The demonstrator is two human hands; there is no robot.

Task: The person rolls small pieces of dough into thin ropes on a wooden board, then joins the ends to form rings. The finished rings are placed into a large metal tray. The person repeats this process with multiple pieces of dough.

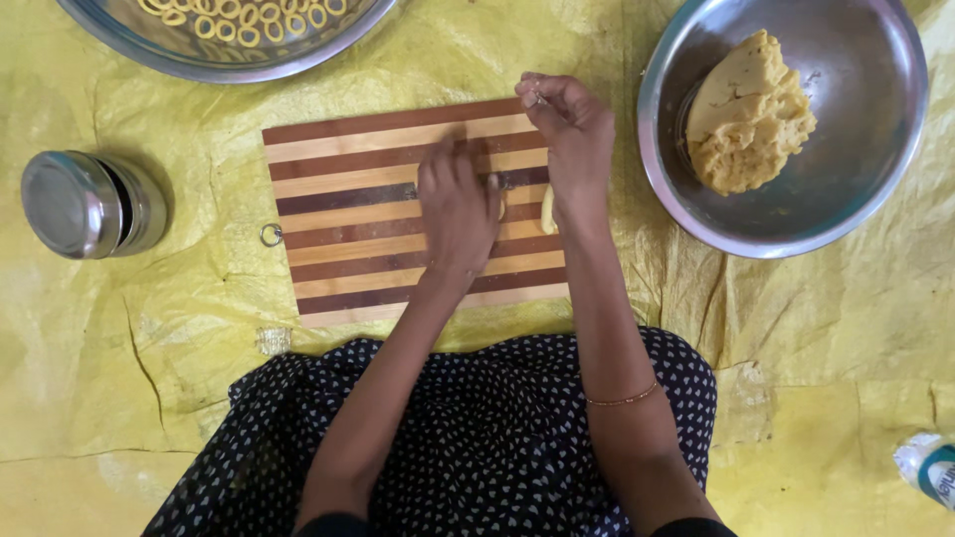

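A striped wooden cutting board [348,189] lies on a yellow sheet in front of me. My left hand [456,204] rests palm down on the board, fingers flat over a small piece of yellow dough that is mostly hidden. My right hand [569,139] hovers at the board's right edge with its fingers pinched together near the far rim. A short strip of dough [547,209] lies on the board between the two hands. A large lump of yellow dough [746,114] sits in a steel bowl [875,159] at the right.
A steel tray [229,65] with several small dough rings sits at the far left. A lidded steel container [85,204] stands left of the board. A white and teal bottle [930,467] lies at the lower right. My dotted dark skirt [477,438] covers the near side.
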